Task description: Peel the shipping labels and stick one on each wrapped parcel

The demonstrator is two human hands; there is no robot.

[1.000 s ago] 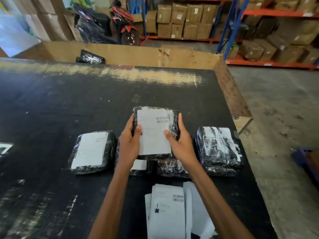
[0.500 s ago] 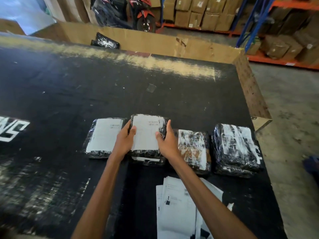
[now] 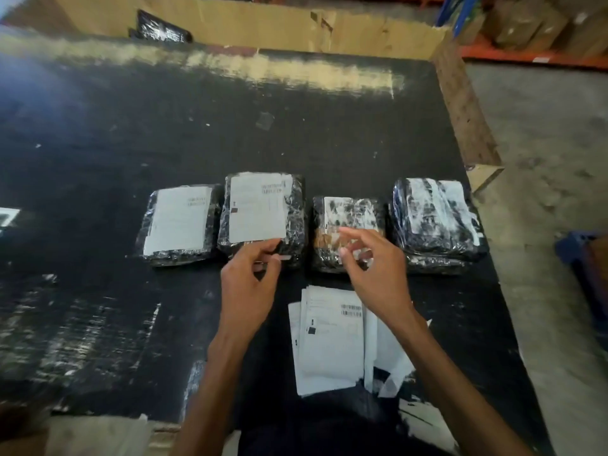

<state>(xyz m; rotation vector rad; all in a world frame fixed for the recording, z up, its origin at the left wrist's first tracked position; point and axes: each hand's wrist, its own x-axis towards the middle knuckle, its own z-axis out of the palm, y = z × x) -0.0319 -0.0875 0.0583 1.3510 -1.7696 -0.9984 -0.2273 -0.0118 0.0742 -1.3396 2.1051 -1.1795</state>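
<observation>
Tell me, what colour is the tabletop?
Black tabletop with pale scuffs; head view.

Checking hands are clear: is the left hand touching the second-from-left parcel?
Cannot tell. Head view: the left hand overlaps the near edge of that parcel, but blur hides contact.

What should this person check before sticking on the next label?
1. Label on second parcel lies flat: ok.
2. Third parcel bears a fresh label: not ok.
3. Label stack lies near the hands: ok.
4. Right hand is free: ok.
5. Left hand is free: cannot tell; its fingers are curled.
</observation>
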